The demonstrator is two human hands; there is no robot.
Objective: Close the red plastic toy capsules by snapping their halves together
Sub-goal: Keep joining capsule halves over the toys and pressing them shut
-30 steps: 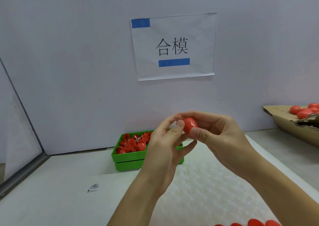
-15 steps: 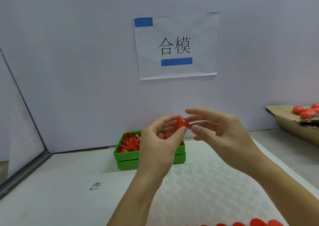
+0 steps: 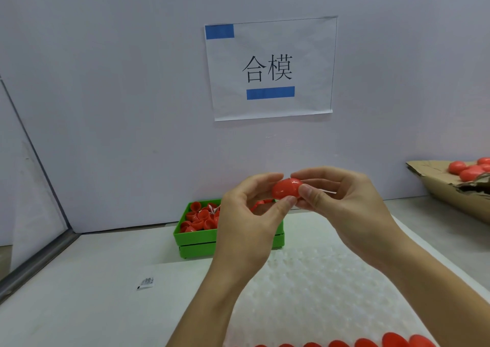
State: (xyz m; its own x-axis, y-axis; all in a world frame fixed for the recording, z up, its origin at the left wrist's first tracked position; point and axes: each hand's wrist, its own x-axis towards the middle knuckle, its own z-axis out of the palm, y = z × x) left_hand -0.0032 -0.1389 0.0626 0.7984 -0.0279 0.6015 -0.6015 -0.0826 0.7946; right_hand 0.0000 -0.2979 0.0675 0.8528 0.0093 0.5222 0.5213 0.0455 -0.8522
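Capsule (image 3: 287,191) was up in the air between your two hands, held in front of the wall and above the far end of the counter (image 3: 79,293), so that's where the action was. Going big to small though: the counter carried a white bubble-textured mat (image 3: 318,280) right under your arms, probably there so dropped pieces wouldn't bounce away. On the wall hung a paper sign (image 3: 269,68) with two blue tape strips. Off to your right sat a torn cardboard box (image 3: 450,190) holding several closed red capsules, which I'd guess was the finished pile. Behind your left hand was a green bin (image 3: 196,236) full of loose red halves, close enough to grab from without stretching. A row of red pieces (image 3: 392,340) peeked in at the bottom edge. A tiny printed sachet (image 3: 145,283) lay alone on the counter.

Your left hand (image 3: 249,222) pinched one end of the capsule with thumb and fingertips, your right hand (image 3: 344,206) pinched the other end, thumb pressed on the front. Opposed grips like that make sense for squeezing the halves together. It looked joined, but I couldn't tell if it had fully snapped.
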